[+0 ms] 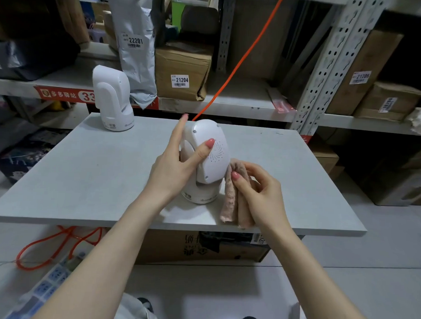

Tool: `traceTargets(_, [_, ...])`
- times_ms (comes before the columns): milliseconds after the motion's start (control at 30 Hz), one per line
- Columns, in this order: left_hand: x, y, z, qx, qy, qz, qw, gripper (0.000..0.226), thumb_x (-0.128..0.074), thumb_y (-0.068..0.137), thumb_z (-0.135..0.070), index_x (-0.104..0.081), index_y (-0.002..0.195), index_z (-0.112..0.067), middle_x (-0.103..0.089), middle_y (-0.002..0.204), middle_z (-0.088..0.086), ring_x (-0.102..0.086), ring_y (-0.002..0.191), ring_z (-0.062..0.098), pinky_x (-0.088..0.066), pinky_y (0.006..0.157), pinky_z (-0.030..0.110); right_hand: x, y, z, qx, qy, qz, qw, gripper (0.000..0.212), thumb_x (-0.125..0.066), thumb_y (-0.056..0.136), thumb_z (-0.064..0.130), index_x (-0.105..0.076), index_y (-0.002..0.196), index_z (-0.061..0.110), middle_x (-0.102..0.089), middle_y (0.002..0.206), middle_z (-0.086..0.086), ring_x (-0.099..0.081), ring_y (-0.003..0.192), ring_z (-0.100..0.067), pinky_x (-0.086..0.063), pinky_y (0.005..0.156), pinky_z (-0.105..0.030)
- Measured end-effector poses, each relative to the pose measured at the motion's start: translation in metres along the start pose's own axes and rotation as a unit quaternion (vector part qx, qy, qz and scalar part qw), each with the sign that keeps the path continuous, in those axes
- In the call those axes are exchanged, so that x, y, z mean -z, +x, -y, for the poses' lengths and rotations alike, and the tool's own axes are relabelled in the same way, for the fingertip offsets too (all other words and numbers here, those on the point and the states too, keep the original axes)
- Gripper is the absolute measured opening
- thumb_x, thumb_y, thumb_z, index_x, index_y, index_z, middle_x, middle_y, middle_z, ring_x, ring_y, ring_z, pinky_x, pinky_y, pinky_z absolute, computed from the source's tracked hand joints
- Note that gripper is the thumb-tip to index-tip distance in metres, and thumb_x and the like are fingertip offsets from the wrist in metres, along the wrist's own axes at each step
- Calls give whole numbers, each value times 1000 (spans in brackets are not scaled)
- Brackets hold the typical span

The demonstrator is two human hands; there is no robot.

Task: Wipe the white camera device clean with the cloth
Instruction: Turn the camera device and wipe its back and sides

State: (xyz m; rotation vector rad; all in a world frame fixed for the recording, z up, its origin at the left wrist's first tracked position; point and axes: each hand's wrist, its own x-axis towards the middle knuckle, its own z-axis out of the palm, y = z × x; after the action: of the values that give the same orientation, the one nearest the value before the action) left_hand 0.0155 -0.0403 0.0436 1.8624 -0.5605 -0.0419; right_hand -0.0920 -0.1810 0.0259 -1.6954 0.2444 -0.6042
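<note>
White camera device: glossy plastic, rounded head on round base, upright near middle of grey table, head tilted back. Rear panel faces viewer, showing spiral of small speaker holes and screw dots. Base carries small printed labels.

Cloth: pinkish-beige, fuzzy, folded into long hanging strips. Lies just right of device, upper part against side of head, lower ends resting on table surface near front edge.

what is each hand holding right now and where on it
The left hand grips the white camera by its head, thumb on the speaker side. The right hand pinches the folded pink cloth near its top.
</note>
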Motion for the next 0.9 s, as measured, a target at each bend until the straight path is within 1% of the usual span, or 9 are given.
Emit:
traceTargets(100, [0, 2, 0, -8, -28, -1, 1000, 72, -47, 67, -79, -42, 132, -46, -61, 124, -13, -62, 110, 19, -47, 97, 49, -3, 3, 10, 40, -27, -28, 998, 19, -61, 92, 12, -68, 105, 24, -70, 107, 4, -65, 102, -8, -51, 86, -21])
traceTargets(267, [-2, 4, -1, 6, -62, -1, 998, 72, -47, 67, -77, -48, 127, -38, -63, 119, -14, -61, 109, 11, -46, 99, 40, -12, 8, 19, 60, 10, -45, 997, 19, -57, 95, 12, -66, 107, 24, -65, 112, -3, -62, 105, -9, -51, 91, -21])
traceTargets(333, [-2, 4, -2, 9, -73, 0, 997, 73, -47, 66, -76, -48, 127, -36, -62, 118, -15, -60, 107, 4, -46, 95, 32, -11, 8, 14, 23, 37, -34, 998, 19, -56, 95, 12, -67, 109, 18, -68, 111, -4, -65, 103, -12, -53, 88, -24])
traceTargets(400, [-3, 5, -2, 10, -85, 3, 996, 71, -48, 68, -74, -47, 128, -35, -61, 120, -14, -57, 106, -4, -44, 88, 22, -6, 7, 8, -21, 59, -12, 998, 19, -55, 96, 11, -67, 109, 16, -71, 105, -1, -67, 97, -7, -53, 82, -19])
traceTargets(567, [-2, 5, -5, 25, -87, 8, 996, 47, -52, 91, -54, -49, 127, -25, -60, 118, -10, -53, 100, -10, -40, 70, 1, 2, 4, 2, -53, 40, 39, 997, 19, -54, 97, 11, -68, 105, 21, -73, 98, 4, -68, 89, -1, -51, 71, -14])
traceTargets(667, [0, 6, -8, 47, -92, 7, 995, 42, -43, 94, -53, -53, 118, -20, -60, 104, -14, -54, 92, -3, -42, 75, 13, -2, 7, 11, -27, 53, 21, 998, 20, -54, 97, 12, -68, 108, 20, -71, 105, 2, -67, 97, -7, -53, 76, -16])
traceTargets(767, [-1, 7, -8, 75, -103, 10, 992, 60, -42, 85, -69, -56, 116, -19, -62, 110, -8, -56, 102, 7, -41, 90, 26, -6, 9, 17, -5, 77, -2, 997, 17, -55, 96, 13, -65, 101, 26, -69, 103, 6, -66, 94, -4, -52, 72, -13])
traceTargets(833, [-3, 8, -9, 88, -112, 9, 990, 64, -40, 77, -71, -55, 116, -23, -61, 113, -10, -55, 106, 6, -40, 89, 25, -7, 8, 15, 0, 76, -15, 997, 16, -57, 95, 15, -62, 99, 30, -66, 103, 9, -64, 97, -6, -52, 74, -14])
traceTargets(900, [-5, 9, -10, 96, -118, 7, 988, 57, -41, 84, -69, -53, 115, -24, -59, 108, -14, -54, 101, 2, -39, 80, 20, -6, 6, 9, -8, 61, -14, 998, 16, -58, 95, 15, -62, 98, 30, -65, 104, 7, -64, 100, -12, -54, 80, -20])
